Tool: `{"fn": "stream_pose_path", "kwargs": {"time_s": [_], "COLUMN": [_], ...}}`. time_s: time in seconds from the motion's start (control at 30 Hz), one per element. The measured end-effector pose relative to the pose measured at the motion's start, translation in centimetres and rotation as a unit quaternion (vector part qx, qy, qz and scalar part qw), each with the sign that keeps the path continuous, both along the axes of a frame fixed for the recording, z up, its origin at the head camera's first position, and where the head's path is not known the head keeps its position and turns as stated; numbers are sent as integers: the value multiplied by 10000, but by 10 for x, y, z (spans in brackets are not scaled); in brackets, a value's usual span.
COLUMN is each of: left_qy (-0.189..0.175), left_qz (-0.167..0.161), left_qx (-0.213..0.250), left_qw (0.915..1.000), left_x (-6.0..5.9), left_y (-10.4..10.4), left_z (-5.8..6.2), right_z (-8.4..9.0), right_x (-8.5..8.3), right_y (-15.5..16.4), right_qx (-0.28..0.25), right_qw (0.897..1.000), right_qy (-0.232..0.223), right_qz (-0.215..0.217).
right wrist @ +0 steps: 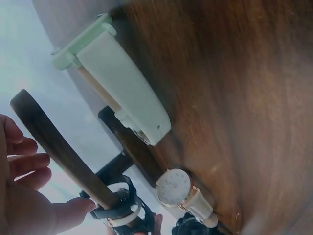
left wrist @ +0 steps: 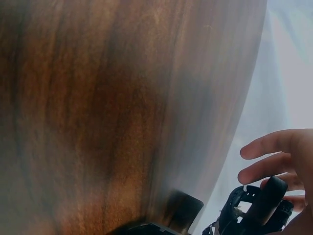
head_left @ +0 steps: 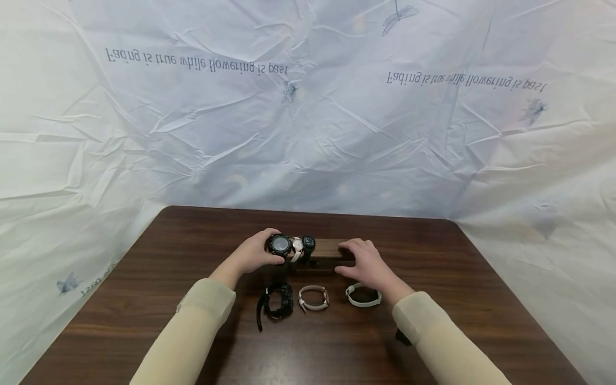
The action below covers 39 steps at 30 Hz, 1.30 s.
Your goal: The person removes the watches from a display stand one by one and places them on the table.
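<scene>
Table point(head_left: 144, 299), loose watches point(head_left: 313, 297) before stand point(head_left: 332, 251)

Glossy wood table point(head_left: 433, 321) — creased cloth backdrop point(head_left: 308, 133)

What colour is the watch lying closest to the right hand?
Pale mint green watch, clearest in the right wrist view.

Backdrop sheet point(head_left: 308, 133), twice, upside down: "Fading is true while flowering is past".
</scene>
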State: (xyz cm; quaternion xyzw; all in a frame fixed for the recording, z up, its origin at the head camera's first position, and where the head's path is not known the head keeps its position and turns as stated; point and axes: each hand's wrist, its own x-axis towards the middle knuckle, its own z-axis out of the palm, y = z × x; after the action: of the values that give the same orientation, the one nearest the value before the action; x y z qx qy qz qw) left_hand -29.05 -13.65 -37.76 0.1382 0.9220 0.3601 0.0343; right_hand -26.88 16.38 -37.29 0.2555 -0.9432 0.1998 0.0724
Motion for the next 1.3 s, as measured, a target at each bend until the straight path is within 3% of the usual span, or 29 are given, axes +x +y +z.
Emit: {"fn": "stream_pose_path", "kwargs": {"time_s": [0.17, 0.57, 0.8, 1.07, 1.3], "left_qy": [-19, 52, 14, -222, -487], "left_qz": [11, 15, 49, 61, 73], "left_qx": [36, 6, 190, 739, 1251], "left_qw": [10000, 10000, 9998, 9970, 9909], "left_x": [-1, 1, 4, -1, -5], "left_y": [0, 1, -1, -3, -5], "left_z": [-1, -3, -4, -18, -25], "right_z": [-1, -4, -8, -21, -25], "right_x": [-5, -21, -23, -28, -30], "right_y": [2, -1, 1, 4, 6], "right_qx": [118, 242, -247, -953, -1204], "right_qw": [9995, 9979, 9992, 9942, 9912], "right_qy": [282, 377, -15, -390, -433], "right_qz": [-72, -459, -303, -308, -335]}}
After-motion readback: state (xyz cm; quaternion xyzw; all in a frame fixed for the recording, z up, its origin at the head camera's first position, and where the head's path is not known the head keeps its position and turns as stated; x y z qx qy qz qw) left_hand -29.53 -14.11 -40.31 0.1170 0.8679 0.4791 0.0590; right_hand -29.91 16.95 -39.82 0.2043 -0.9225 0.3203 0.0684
